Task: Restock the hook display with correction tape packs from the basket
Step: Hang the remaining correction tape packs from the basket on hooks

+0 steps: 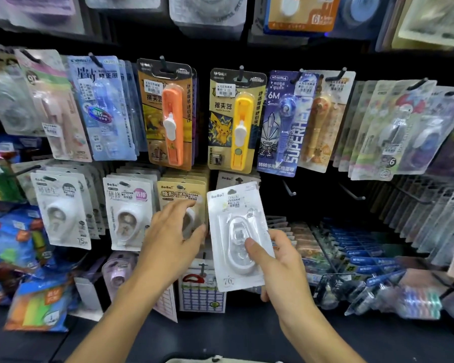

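right hand [281, 260] has the white correction tape pack [237, 235] just right of centre in the frame, thumb pressed across the clear blister and the other fingers wrapped behind the card. the pack is upright, tipped a little to the left, with its hang hole up near a hook [240, 180] that already carries a matching white card behind it. can't tell if the hole is over the hook tip or just in front of it.

left hand [174, 238] is centre frame, fingers spread and relaxed, holding nothing. its fingertips reach onto the yellow-carded packs [180, 191] hanging just left of the held pack (looks like it's touching the front one, but hard to be sure).

further left on the same row there's a row of white bobo packs [127, 213] and another stack of white packs [60, 210] near the left edge. above those, the upper row has an orange clip pusher pack [168, 113] and a yellow pikachu one [232, 119], then a blue superhero pack [286, 124] to the right.

right of the held pack two bare hooks [290, 189] stick out of the dark panel. lower right of the frame has blue-carded packs [362, 255] lined up on a shelf.
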Tool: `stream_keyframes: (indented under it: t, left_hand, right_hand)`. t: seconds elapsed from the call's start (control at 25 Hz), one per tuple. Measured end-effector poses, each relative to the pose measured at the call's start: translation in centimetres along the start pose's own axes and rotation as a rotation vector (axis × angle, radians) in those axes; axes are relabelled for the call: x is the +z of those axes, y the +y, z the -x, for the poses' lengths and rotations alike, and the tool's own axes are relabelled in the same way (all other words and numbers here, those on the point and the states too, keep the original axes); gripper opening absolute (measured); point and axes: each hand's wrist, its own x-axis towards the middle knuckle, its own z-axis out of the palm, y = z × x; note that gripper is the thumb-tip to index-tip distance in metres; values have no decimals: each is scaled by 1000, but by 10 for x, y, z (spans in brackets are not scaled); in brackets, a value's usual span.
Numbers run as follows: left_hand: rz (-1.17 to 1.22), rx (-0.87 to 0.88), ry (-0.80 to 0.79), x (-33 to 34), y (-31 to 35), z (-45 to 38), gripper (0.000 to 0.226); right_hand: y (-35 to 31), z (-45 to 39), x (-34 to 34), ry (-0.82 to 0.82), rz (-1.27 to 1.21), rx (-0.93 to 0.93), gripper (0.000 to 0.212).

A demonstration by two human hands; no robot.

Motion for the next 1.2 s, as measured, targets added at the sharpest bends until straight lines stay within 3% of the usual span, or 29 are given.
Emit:
stream_keyframes:
  t: [0.12, 0.36, 0.44, 0.52, 0.56, 0.64, 0.72, 0.8, 0.88, 0.92, 1.0, 1.04, 1.12, 1.2]
  left_hand:
    - [9, -28, -53, 0, -5, -2, 61]
    - [-125, -27, -186, 0, -12, 1, 78]
    - [-139, -9, -130, 1, -13, 4, 73]
    - [-157, 27, 49, 4, -10, 13, 62]
    - [-144, 29, 135, 7, -9, 19, 54]
    - [-117, 10, 156, 15, -7, 35, 44]
    - [-139, -3, -137, 26, -13, 51, 43]
    - [-269, 26, -731, 40, -25, 69, 50]
    - [-475, 7, -1288, 49, -44, 95, 58]
    - [-597, -15, -1417, 50, -54, 106, 60]
    - [-726, -20, -1421, 47, -71, 121, 61]
    - [-722, -4, -1375, 45, -75, 125, 61]
    - [-669, -7, -1299, 40, -82, 126, 59]
    - [-639, -18, -1290, 40, -84, 126, 59]
  right_hand:
    - [4, -2, 0, 134, -29, -89, 10]
    - [5, 1, -3, 124, -61, -59, 12]
    - [10, 1, -3, 99, -127, 14, 23]
    - [16, -2, -2, 28, -274, 141, 52]
    - [23, -5, -3, 18, -244, 186, 68]
    - [46, -11, -12, 7, -76, 237, 66]
    - [83, -10, -24, -39, 144, 320, 44]
    - [134, 11, -35, -171, 549, 370, 35]
    - [195, 49, -43, -442, 1000, 304, 48]
    - [222, 68, -44, -612, 1138, 251, 60]
    - [263, 100, -41, -882, 1228, 124, 90]
    - [279, 110, -38, -940, 1270, 50, 103]
    - [301, 116, -27, -898, 1367, -142, 112]
    - [310, 108, -21, -838, 1419, -229, 101]
